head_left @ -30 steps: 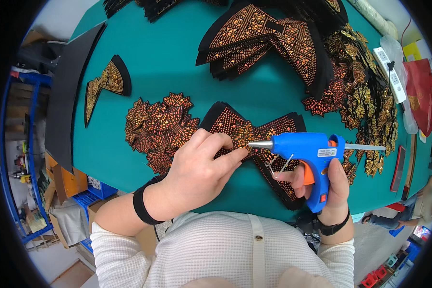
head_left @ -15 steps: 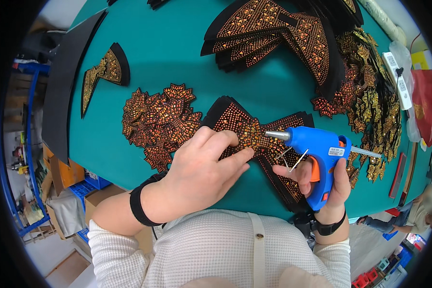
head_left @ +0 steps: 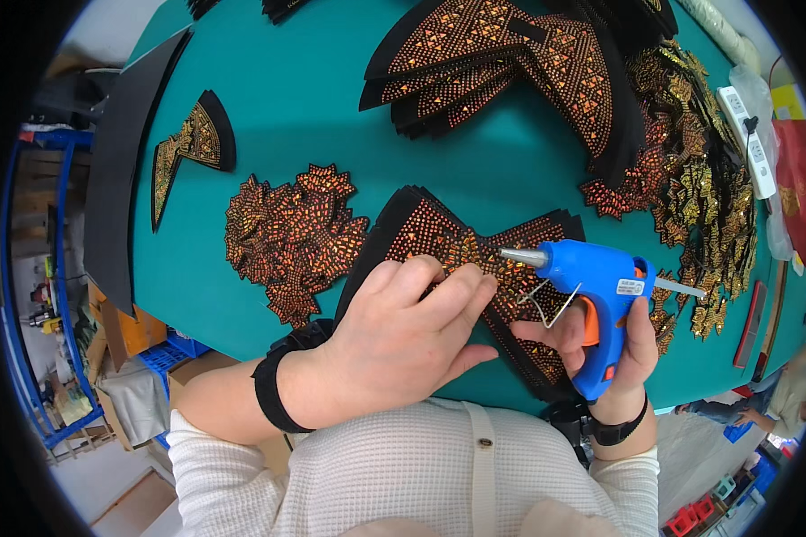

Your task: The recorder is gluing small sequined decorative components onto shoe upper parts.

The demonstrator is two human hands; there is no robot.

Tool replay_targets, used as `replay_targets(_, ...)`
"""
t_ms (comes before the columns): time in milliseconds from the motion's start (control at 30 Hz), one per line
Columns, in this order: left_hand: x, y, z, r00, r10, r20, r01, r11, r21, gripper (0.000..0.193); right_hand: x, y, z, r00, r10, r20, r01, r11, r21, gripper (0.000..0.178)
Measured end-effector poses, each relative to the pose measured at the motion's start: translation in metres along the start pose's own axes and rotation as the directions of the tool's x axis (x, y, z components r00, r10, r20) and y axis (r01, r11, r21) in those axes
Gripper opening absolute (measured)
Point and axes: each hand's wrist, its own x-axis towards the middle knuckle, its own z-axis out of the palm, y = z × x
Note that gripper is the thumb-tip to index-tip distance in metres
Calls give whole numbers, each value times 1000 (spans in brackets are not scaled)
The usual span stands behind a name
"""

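Observation:
A black bow-shaped piece (head_left: 403, 231) studded with orange-gold stones lies atop a stack of like pieces in front of me. My left hand (head_left: 394, 331) rests over its left half and middle, fingers curled and pressed down beside the small jagged ornament (head_left: 464, 251) at the centre; the fingertips are partly hidden, and the thumb points right, apart from them. In my right hand (head_left: 631, 358) is a blue hot glue gun (head_left: 591, 268), gripped round its handle near the orange trigger. Its metal nozzle (head_left: 523, 257) points left, just above the bow's right half. A glue stick (head_left: 681, 286) protrudes from its back.
A heap of orange-studded jagged ornaments (head_left: 287, 233) lies left on the green table (head_left: 304, 98). A small gold bow (head_left: 188, 143) and black sheet (head_left: 121, 170) lie beyond. Large studded bows (head_left: 493, 54) are stacked at the back; gold ornaments (head_left: 703, 179) and a power strip (head_left: 748, 139) lie right.
My left hand has shifted slightly right and down, its fingers more curled and its thumb now showing. The glue gun has barely moved and stays in my right hand.

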Motion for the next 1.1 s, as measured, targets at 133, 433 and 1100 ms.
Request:
replay_targets(133, 1, -1, 2, 1000, 6, -22, -6, 1000, 11, 59, 3, -1, -1, 1000, -1, 10, 1, 1000, 4, 65)
replay_targets(433, 3, -3, 4, 999, 1, -38, -2, 1000, -24, 58, 3, 0, 3, 999, 10, 33, -11, 999, 39, 67)
replay_targets(1100, 7, -5, 1, 998, 30, -50, -32, 999, -33, 59, 0, 0, 11, 990, -10, -141, 6, 999, -34, 72)
